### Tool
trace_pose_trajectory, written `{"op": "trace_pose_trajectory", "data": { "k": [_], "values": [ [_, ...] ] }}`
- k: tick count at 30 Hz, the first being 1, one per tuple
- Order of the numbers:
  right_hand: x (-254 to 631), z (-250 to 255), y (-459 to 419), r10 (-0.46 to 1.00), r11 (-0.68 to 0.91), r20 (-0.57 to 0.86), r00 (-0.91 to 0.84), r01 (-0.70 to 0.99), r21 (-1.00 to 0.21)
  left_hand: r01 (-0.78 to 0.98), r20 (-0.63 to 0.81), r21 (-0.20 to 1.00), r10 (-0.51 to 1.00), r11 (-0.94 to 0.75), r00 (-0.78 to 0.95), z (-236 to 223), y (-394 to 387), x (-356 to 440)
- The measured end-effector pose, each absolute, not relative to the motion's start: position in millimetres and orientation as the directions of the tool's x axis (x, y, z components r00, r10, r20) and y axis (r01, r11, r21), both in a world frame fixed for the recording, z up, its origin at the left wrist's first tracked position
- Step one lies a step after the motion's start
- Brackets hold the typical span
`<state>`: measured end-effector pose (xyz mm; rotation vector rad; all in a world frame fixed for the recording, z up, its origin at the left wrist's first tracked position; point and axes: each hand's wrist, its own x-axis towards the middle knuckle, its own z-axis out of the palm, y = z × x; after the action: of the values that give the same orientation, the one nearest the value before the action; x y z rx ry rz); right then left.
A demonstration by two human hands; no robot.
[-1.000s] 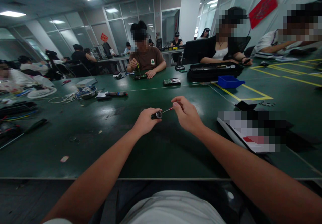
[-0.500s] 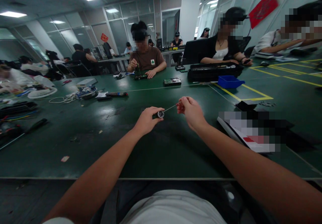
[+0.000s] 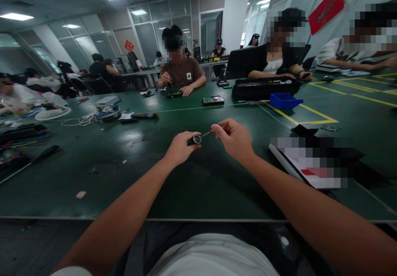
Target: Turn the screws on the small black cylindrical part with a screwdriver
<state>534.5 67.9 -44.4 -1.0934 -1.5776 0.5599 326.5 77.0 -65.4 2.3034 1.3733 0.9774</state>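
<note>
While the left hand (image 3: 180,147) grips a small black cylinder (image 3: 194,140), the right hand (image 3: 235,138) holds a thin red-handled tool (image 3: 206,134) to its open end

Where the two hands face each other over the table (image 3: 198,193), the cylinder sits in the left one, its metal-ringed end turned toward the wearer and the right hand. The left thumb and fingers are parted only by the cylinder's width and press on opposite sides of it. The right fingers are bunched around the red handle, with little gap between them; the slim shaft points across to the ring, though whether its tip touches cannot be told.

The cylinder looks light and stiff, its round side perhaps smooth enough to roll under a loose pinch. The hold seems best kept on the black side behind the ring, as the parts inside look more delicate. The tool is probably light and rigid too, best taken by its handle, since the narrow shaft offers little grip.

Beyond the left hand lies a dark, red-tipped tool (image 3: 145,116); straight ahead of both hands is a hard drive (image 3: 213,100), with a blue tray (image 3: 284,101) off beyond the right one. Farther still sits a co-worker in a brown shirt (image 3: 180,72).
</note>
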Motion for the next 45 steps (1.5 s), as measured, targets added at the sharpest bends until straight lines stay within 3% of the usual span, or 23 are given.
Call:
{"op": "trace_pose_trajectory", "data": {
  "k": [3,8,17,22,26,28,32,39,45],
  "values": [
    [537,-41,64,0.846,0.489,0.533,-0.034,0.448,-0.748,0.665,0.404,0.553,0.86,-0.502,0.313,-66,77,326],
    [538,-42,66,0.834,0.532,0.54,-0.115,0.429,-0.73,0.668,0.407,0.555,0.862,-0.496,0.302,-66,76,326],
    [536,-44,66,0.833,0.511,0.549,-0.072,0.48,-0.713,0.665,0.408,0.539,0.851,-0.517,0.331,-67,76,327],
    [533,-51,75,0.874,0.474,0.487,0.003,0.219,-0.853,0.657,0.416,0.54,0.845,-0.527,0.336,-64,76,325],
    [534,-54,87,0.981,0.194,0.187,0.053,-0.16,-0.968,0.645,0.421,0.497,0.811,-0.581,0.407,-60,74,326],
    [534,-54,90,0.992,0.117,0.101,0.077,-0.242,-0.963,0.647,0.424,0.495,0.811,-0.58,0.402,-59,74,327],
    [534,-54,87,0.958,0.261,0.247,0.144,-0.093,-0.961,0.647,0.429,0.515,0.823,-0.562,0.373,-60,75,328],
    [534,-54,79,0.877,0.428,0.472,0.085,0.306,-0.85,0.673,0.377,0.533,0.856,-0.513,0.353,-63,75,329],
    [536,-50,76,0.848,0.457,0.525,0.072,0.4,-0.794,0.703,0.333,0.524,0.875,-0.481,0.351,-64,76,329]
  ]
}}
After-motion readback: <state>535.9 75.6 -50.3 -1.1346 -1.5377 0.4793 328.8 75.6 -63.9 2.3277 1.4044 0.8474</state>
